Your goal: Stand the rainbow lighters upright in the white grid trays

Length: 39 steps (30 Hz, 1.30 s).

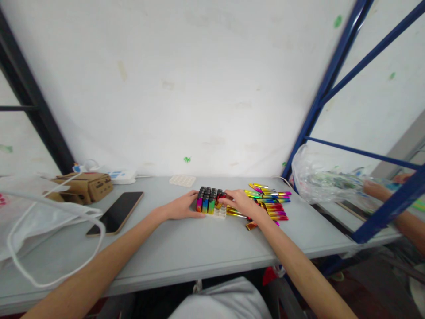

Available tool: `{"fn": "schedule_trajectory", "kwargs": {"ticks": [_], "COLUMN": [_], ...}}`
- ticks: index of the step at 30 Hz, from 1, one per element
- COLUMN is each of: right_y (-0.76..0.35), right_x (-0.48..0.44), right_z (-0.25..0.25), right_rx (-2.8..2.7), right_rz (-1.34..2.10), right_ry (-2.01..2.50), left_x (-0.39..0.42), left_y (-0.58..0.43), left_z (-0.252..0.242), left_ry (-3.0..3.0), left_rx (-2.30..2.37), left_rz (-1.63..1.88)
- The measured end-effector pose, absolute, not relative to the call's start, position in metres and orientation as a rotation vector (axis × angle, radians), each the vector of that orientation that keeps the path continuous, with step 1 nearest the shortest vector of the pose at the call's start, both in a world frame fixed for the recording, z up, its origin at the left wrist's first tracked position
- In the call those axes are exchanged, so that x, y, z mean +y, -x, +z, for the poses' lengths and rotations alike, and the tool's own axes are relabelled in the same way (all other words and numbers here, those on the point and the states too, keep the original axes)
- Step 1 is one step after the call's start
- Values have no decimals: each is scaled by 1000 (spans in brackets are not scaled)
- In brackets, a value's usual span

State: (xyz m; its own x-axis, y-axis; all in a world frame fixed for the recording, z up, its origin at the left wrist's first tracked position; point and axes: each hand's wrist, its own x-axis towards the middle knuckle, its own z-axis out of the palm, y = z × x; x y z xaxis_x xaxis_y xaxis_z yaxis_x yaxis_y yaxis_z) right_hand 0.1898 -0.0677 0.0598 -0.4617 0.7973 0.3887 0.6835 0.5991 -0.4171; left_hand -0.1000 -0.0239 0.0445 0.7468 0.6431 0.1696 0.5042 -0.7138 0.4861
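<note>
- Closest to me is my grey-clad lap, under the table edge.
- Grey table carries everything else.
- White bag slumps at the far left, with a dark phone and a cardboard box beside it.
- Loose rainbow lighters lie heaped to the right of my right hand.
- White tray of upright lighters sits mid-table, between my hands.
- My left hand lies against the tray's left side, fingers spread flat.
- My right hand has its fingertips on the tray's right rows; I cannot tell whether they grip one.
</note>
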Motion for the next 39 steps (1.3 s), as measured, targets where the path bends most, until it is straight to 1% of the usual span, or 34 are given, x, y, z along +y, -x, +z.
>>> {"fn": "schedule_trajectory", "kwargs": {"ticks": [6, 13, 19, 23, 28, 33, 39], "right_y": [-185, -186, -188, -183, -194, -228, -253], "right_x": [-69, -66, -63, -63, -60, -55, -52], "right_z": [58, 55, 54, 52, 53, 58, 54], "right_rx": [-2308, -2329, -2395, -2380, -2343, -2289, -2428], "right_rz": [310, 156, 184, 158, 308, 208, 340], "right_ry": [1103, 1167, 1094, 1182, 1204, 1252, 1316], "left_x": [-22, -22, -24, -23, -23, -22, -21], "left_y": [100, 101, 100, 101, 101, 100, 100], "left_z": [43, 43, 45, 43, 43, 44, 43], "left_ry": [-2516, -2540, -2532, -2526, -2518, -2532, -2551], "left_rx": [860, 874, 878, 867, 876, 889, 892], "left_rz": [491, 471, 456, 478, 471, 442, 425]}}
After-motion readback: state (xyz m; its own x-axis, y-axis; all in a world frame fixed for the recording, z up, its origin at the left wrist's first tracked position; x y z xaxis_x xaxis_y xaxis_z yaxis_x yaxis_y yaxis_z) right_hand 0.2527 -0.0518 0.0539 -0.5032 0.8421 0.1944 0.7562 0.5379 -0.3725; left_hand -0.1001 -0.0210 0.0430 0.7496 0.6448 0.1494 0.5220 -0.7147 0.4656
